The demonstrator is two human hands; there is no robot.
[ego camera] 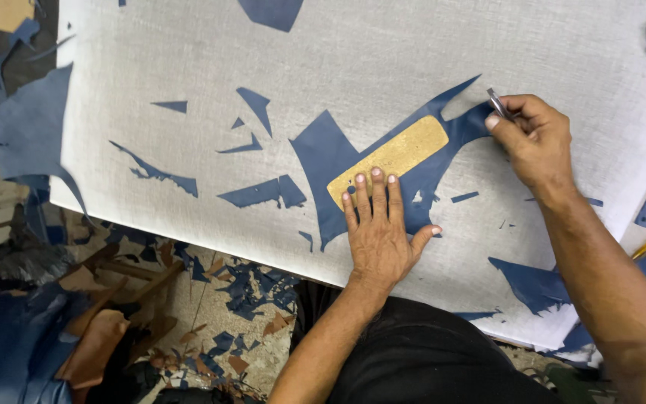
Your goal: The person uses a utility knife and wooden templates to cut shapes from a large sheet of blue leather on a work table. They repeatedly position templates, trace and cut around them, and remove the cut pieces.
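left hand (377, 228) flat, grip open, pinning the tan template (400, 155) on blue leather (323, 153). right hand (534, 138) closed on the knife (498, 103) past the template's far end — keep pressure firm, blade tight to the edge.

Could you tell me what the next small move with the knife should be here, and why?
Probably draw the blade along the edge of the tan template. The left hand presses that template flat on the blue leather piece, and the right hand holds the blade at the leather's far end.
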